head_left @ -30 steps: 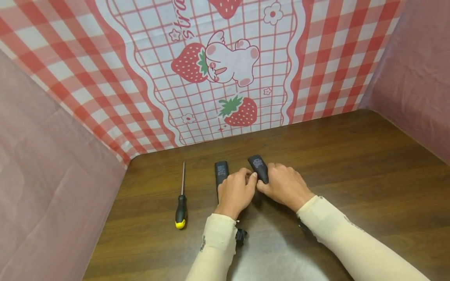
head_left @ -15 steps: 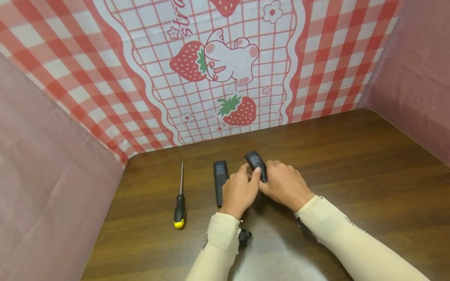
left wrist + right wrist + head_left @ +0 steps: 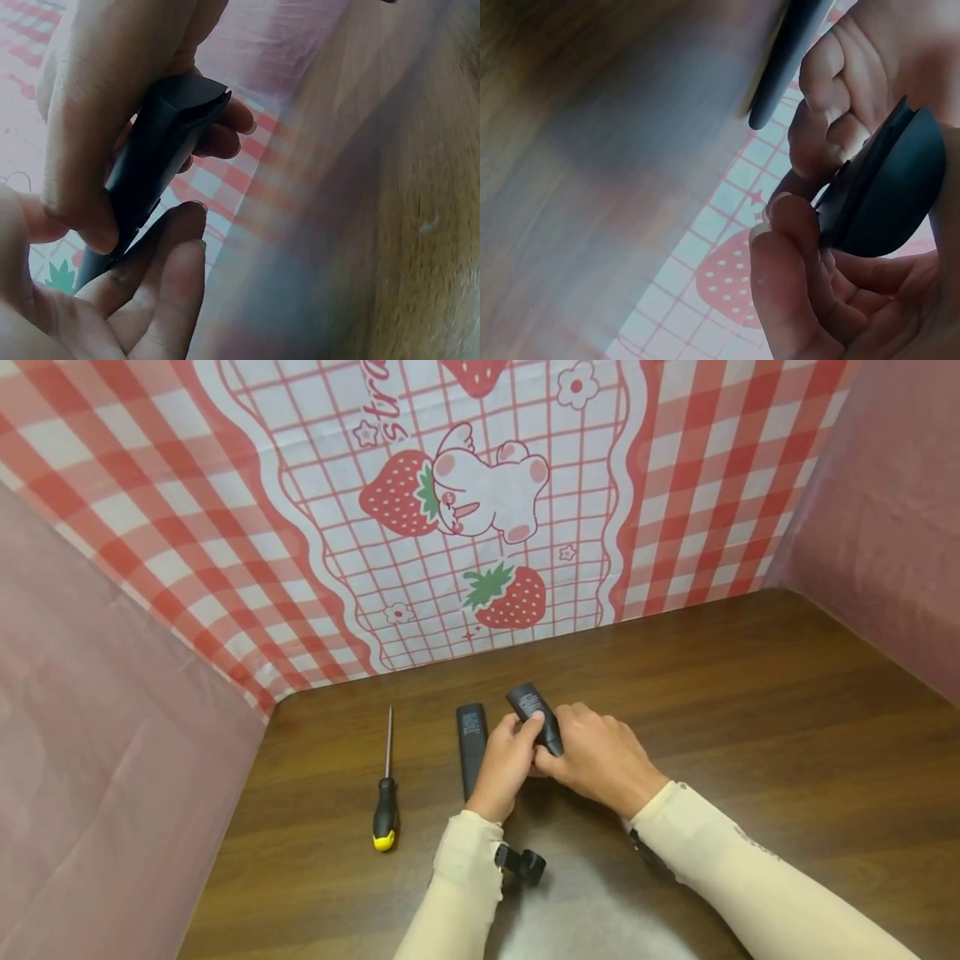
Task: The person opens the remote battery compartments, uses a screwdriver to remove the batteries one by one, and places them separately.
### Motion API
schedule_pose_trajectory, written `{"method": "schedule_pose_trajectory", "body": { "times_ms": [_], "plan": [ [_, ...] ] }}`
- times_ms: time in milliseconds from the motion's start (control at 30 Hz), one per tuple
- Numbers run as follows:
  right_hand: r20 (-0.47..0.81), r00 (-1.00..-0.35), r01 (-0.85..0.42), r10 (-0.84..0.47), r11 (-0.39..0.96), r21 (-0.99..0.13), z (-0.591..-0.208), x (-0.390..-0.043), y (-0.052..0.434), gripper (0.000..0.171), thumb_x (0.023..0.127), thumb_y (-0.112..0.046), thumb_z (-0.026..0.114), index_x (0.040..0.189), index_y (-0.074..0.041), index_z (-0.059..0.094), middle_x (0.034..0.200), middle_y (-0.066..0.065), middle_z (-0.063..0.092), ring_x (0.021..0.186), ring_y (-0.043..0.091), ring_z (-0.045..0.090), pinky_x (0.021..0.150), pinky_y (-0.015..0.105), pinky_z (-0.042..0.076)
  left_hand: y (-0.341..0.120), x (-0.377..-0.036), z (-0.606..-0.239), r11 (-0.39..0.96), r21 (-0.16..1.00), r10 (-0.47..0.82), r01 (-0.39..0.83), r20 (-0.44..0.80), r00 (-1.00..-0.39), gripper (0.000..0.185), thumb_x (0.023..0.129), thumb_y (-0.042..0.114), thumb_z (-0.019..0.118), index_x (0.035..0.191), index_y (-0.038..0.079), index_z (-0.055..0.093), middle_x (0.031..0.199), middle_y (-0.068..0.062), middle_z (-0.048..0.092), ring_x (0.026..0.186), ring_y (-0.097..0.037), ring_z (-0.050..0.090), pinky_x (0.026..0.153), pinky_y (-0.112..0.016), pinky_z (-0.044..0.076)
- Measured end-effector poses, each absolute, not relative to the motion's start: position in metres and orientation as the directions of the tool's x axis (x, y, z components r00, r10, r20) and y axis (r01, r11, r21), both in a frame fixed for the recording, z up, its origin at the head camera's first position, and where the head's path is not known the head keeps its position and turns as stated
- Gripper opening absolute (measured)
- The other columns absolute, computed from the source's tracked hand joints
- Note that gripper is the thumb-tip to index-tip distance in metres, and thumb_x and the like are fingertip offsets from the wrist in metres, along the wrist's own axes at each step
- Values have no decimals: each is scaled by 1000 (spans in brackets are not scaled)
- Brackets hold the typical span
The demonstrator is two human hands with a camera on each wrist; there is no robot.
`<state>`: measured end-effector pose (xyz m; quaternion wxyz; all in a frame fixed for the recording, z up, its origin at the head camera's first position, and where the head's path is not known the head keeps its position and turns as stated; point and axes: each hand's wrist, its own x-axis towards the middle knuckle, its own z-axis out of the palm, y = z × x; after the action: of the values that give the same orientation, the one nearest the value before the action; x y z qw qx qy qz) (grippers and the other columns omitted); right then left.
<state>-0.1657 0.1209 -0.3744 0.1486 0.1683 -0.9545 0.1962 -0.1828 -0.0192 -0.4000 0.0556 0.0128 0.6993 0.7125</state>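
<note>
A black remote control (image 3: 529,700), its printed back facing up, is held tilted between both hands above the table. My left hand (image 3: 507,764) pinches it near the middle, thumb on the printed side. Around its near end, my right hand (image 3: 600,747) keeps a grip that hides that part in the head view. In the left wrist view, a narrow seam shows at the end of the remote control (image 3: 161,142). The right wrist view shows the dark rounded end of the remote control (image 3: 892,187) between the two hands.
A second black remote control (image 3: 471,743), also label side up, lies left of my left hand, partly covered by it. Further left lies a screwdriver (image 3: 386,810) with a black and yellow handle. A checked strawberry cloth (image 3: 420,560) hangs behind the wooden table (image 3: 712,693).
The left hand has moved its thumb onto the back of the held remote control. That remote control has shifted slightly left and tilted more. The second remote control and the screwdriver lie unchanged.
</note>
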Motion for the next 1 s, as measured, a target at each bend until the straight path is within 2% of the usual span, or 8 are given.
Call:
{"method": "schedule_pose_trajectory", "body": {
  "times_ms": [167, 400, 633, 733, 1000],
  "plan": [
    [376, -884, -398, -278, 869, -294, -373, -163, 118, 38, 82, -38, 71, 94, -3, 64, 80, 6, 58, 61, 20, 56, 53, 41, 49, -19, -182, -401, -71, 995, 76, -70, -65, -995, 42, 100, 37, 58, 122, 1, 56, 98, -12, 67, 72, -15, 65, 63, -29, 54],
    [402, -864, -424, -304, 869, -256, -373, -161, 116, 41, 85, -41, 70, 96, -1, 66, 79, 6, 58, 55, 17, 52, 49, 38, 48, -15, -182, -404, -129, 989, 49, -79, -73, -996, 43, 100, 39, 59, 121, 2, 56, 90, -10, 68, 66, -14, 63, 57, -27, 51],
    [439, -837, -443, -325, 875, -196, -374, -159, 118, 40, 86, -39, 70, 95, 0, 66, 77, 6, 57, 51, 16, 50, 45, 37, 45, -12, -182, -406, -117, 993, 30, -36, -33, -999, 40, 100, 35, 60, 121, 0, 58, 103, -11, 69, 87, -16, 64, 79, -29, 50],
    [448, -830, -446, -331, 877, -180, -374, -158, 119, 39, 87, -39, 69, 95, -1, 67, 76, 6, 55, 50, 16, 48, 44, 36, 44, -11, -182, -407, -117, 993, 23, -23, -21, -1000, 38, 100, 33, 61, 120, 1, 59, 104, -11, 69, 91, -18, 64, 84, -31, 49],
    [458, -825, -445, -332, 880, -163, -371, -154, 120, 41, 88, -41, 68, 99, -1, 67, 77, 6, 54, 49, 16, 48, 43, 37, 44, -7, -180, -407, -134, 991, -31, 19, 15, -999, 35, 100, 29, 62, 120, 1, 61, 100, -11, 70, 87, -18, 67, 81, -31, 52]
  ]
}}
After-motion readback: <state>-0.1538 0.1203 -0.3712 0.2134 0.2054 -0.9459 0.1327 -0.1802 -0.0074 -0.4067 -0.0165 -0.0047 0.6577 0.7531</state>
